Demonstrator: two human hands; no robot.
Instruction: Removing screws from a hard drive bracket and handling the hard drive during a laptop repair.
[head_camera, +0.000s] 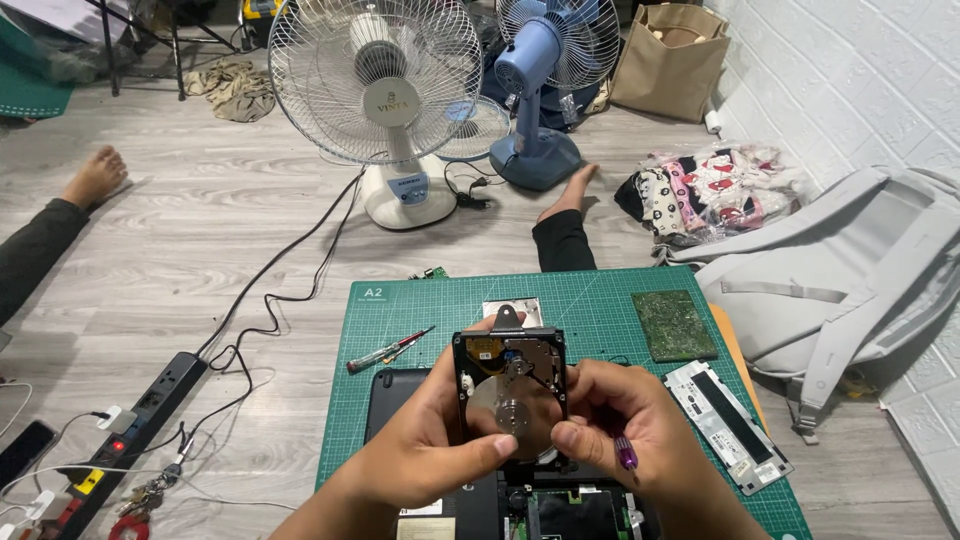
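I am counting around the green cutting mat (600, 300): two fans (375, 70) beyond it, one screwdriver (388, 350) and one circuit board (673, 324) lying on it, one backpack (850, 270) beside it.

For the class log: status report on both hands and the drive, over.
Left hand and right hand both grip the opened hard drive. Purple-handled tool tucked in right hand. Platter exposed; nothing blocking it.

On the green gridded cutting mat (600, 300), a red-handled screwdriver (388, 350) lies left, a green circuit board (674, 325) right; beyond the mat stand a white fan (385, 100) and a blue fan (545, 80); left of it, a black power strip (135, 425).
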